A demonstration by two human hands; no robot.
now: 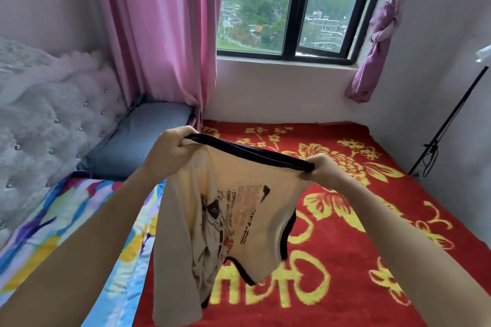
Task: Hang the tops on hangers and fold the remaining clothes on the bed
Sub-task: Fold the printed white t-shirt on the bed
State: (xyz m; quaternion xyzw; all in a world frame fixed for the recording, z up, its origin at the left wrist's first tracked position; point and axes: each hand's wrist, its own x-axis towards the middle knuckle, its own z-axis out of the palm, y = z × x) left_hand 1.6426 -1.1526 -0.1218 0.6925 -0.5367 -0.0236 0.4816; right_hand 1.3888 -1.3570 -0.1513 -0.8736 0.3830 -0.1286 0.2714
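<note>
A cream T-shirt (255, 207) with black trim and a dark printed design hangs in the air above the bed. Both hands stretch its black collar band between them. My left hand (170, 151) grips the left end of the band. My right hand (322, 170) pinches the right end. The shirt's body and sleeves droop below, its lower edge close to the red blanket (372, 220) with yellow flowers that covers the bed. No hanger is in view.
A colourful quilt (66, 220) lies along the bed's left side, with a grey-blue pillow (138, 138) near the tufted white headboard (53, 114). Pink curtains (164, 34) and a window (292, 8) stand behind. A black stand (451, 119) leans at the right wall.
</note>
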